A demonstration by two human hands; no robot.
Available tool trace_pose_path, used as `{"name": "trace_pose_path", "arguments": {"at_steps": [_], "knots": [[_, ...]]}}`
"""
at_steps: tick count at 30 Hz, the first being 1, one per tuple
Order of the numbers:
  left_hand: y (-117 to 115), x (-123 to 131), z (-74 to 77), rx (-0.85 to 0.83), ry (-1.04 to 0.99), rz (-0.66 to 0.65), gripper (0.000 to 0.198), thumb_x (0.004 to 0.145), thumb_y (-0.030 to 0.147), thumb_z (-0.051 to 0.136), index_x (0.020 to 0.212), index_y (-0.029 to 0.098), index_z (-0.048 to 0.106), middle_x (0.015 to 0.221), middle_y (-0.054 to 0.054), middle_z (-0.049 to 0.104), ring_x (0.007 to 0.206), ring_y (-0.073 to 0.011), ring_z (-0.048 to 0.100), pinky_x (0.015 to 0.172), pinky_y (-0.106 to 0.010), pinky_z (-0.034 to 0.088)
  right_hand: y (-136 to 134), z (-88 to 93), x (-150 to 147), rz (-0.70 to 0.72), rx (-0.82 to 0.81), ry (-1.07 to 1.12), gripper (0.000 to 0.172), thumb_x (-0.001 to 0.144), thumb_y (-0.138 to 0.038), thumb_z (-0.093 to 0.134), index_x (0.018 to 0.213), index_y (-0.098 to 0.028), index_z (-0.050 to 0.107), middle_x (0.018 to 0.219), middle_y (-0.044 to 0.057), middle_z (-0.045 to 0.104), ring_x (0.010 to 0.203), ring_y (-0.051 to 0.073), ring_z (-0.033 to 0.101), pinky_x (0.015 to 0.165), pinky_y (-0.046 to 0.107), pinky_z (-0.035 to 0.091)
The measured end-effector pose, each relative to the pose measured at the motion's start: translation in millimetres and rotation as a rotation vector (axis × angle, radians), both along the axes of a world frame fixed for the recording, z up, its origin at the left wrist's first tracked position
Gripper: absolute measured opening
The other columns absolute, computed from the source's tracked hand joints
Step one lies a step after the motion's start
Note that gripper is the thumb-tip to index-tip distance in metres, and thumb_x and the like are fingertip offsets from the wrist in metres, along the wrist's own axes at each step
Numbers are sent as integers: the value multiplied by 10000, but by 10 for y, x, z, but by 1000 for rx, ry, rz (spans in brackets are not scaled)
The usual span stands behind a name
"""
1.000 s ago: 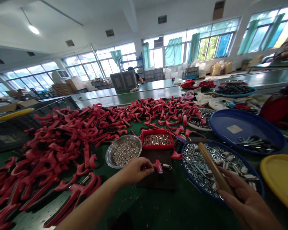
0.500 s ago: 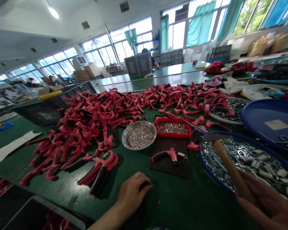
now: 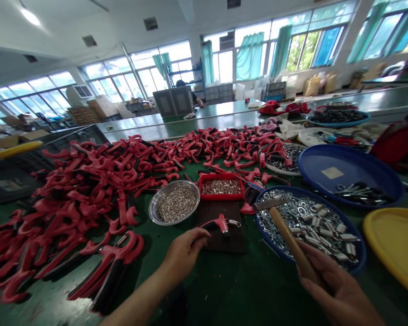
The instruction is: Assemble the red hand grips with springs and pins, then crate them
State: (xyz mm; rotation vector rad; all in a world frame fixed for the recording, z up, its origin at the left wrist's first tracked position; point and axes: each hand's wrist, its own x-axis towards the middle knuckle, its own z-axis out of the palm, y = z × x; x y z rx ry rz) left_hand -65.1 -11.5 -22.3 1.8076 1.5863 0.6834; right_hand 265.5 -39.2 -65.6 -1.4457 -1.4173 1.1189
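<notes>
My right hand (image 3: 333, 280) is closed around the wooden handle of a hammer (image 3: 289, 240). The narrow metal head hangs over a blue tray (image 3: 275, 256) of rings, nuts and springs. My left hand (image 3: 185, 251) has loosely bent fingers, thumb and forefinger slightly apart, at the tail of a red-and-black plier handle (image 3: 219, 223). Whether the fingertips touch it I cannot tell. That handle lies on a dark mat (image 3: 224, 244), with a coil spring (image 3: 234, 222) at its head. Behind are a clear bowl (image 3: 153, 208) of small metal pins and a red tray (image 3: 221, 197) of rivets.
A large heap of red handles (image 3: 88, 181) covers the left and back of the green table. At right stand another blue tray (image 3: 316, 172) and a yellow tray (image 3: 394, 240). Grey crates (image 3: 173, 102) stand on the far table, with a person partly hidden behind.
The view has turned to the right, bringing the yellow tray in. My left hand has moved forward to the handle on the mat. My right hand still holds the hammer over the blue tray.
</notes>
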Motion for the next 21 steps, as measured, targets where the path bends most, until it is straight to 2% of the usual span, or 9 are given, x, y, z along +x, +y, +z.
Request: {"name": "trace_pose_path", "arguments": {"at_steps": [3, 6, 10, 17, 21], "knots": [[259, 152, 22, 3, -44, -13, 202, 836, 328, 437, 924, 196, 562, 783, -2, 654, 686, -134, 596, 643, -229, 427, 1, -21, -19, -20, -4, 26, 621, 657, -366, 676, 1234, -246, 480, 1225, 81, 541, 1079, 276, 523, 841, 316, 490], [495, 259, 17, 18, 41, -27, 253, 835, 394, 429, 900, 196, 572, 756, 1, 654, 564, -121, 580, 577, -238, 409, -5, -14, -38, -25, -15, 53, 589, 660, -401, 668, 1205, -253, 502, 1216, 76, 548, 1069, 272, 531, 839, 315, 491], [688, 338, 9, 183, 272, 4, 245, 812, 419, 477, 831, 221, 619, 823, -9, 647, 736, -160, 590, 630, -250, 389, -7, -19, -21, 1, -29, 61, 583, 669, -404, 663, 1206, -251, 497, 1211, 80, 553, 1051, 271, 545, 845, 327, 489], [724, 396, -1, 185, 434, 37, 235, 836, 397, 459, 853, 215, 607, 875, -16, 629, 783, -161, 583, 646, -254, 378, -6, -56, -14, 19, -5, 34, 571, 684, -380, 651, 1219, -254, 498, 1204, 66, 559, 1046, 273, 547, 829, 314, 505], [670, 438, -11, 230, 534, -14, 216, 860, 369, 428, 894, 231, 590, 894, -9, 622, 783, -152, 583, 637, -245, 370, -28, -78, -47, 38, 36, -40, 546, 712, -375, 627, 1228, -259, 493, 1212, 51, 553, 1037, 266, 554, 807, 306, 522]]}}
